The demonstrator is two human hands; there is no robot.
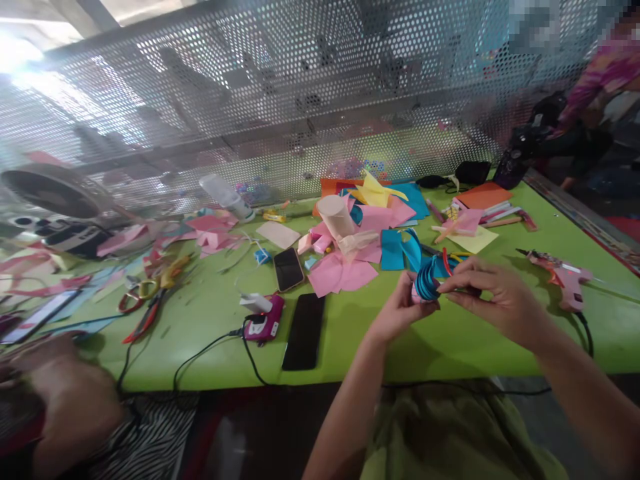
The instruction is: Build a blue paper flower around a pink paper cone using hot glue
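My left hand (400, 312) is closed around the base of a small blue paper coil (427, 281), its layers stacked like petals over a pinkish lower part. At the coil's right edge, my right hand (493, 293) has its fingertips pinched together; the bit between them is too small to see well. Just behind my hands are blue paper sheets (393, 250) and a red curved handle (447, 261), partly hidden by my right fingers. A pink hot glue gun (567, 279) lies to the right of my right hand, with its cord running off the near edge.
A black phone (304, 332), a second phone (289, 269) and a purple power adapter (266, 320) lie left of my hands. Pink paper (345, 272) and a pale cup (336, 215) are behind. Orange-handled scissors (146, 317) and another person's hand (65, 380) are farther left. Perforated metal (280, 100) borders the table.
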